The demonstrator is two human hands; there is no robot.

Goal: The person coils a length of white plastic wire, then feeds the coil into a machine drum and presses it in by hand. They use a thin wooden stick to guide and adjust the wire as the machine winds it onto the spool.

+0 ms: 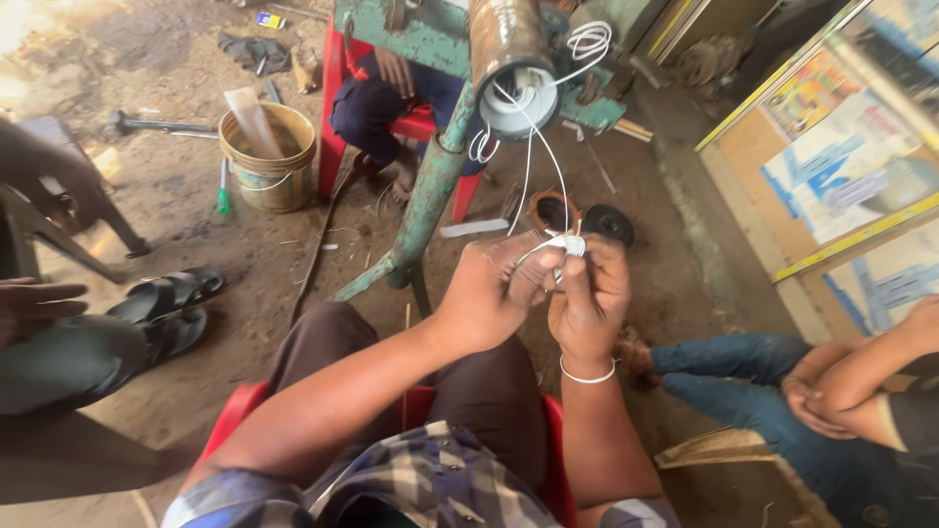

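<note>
My left hand (489, 288) and my right hand (592, 293) meet in front of me, both pinching thin white wires (565, 244) at a small bundled end. The wires rise from my fingers to the open end of a rusty cylindrical motor body (509, 59), lined with white insulation, which is mounted on a green metal stand (430, 191). More white wire loops (590, 39) hang beside the cylinder. I sit on a red plastic chair (235, 416). A white band circles my right wrist.
A person sits on a red chair (337, 108) behind the stand. Another person's leg and hand (39, 303) are at the left, with black sandals (171, 298). A third person in jeans (773, 391) crouches at the right. A bucket (269, 152) stands on the dirt floor.
</note>
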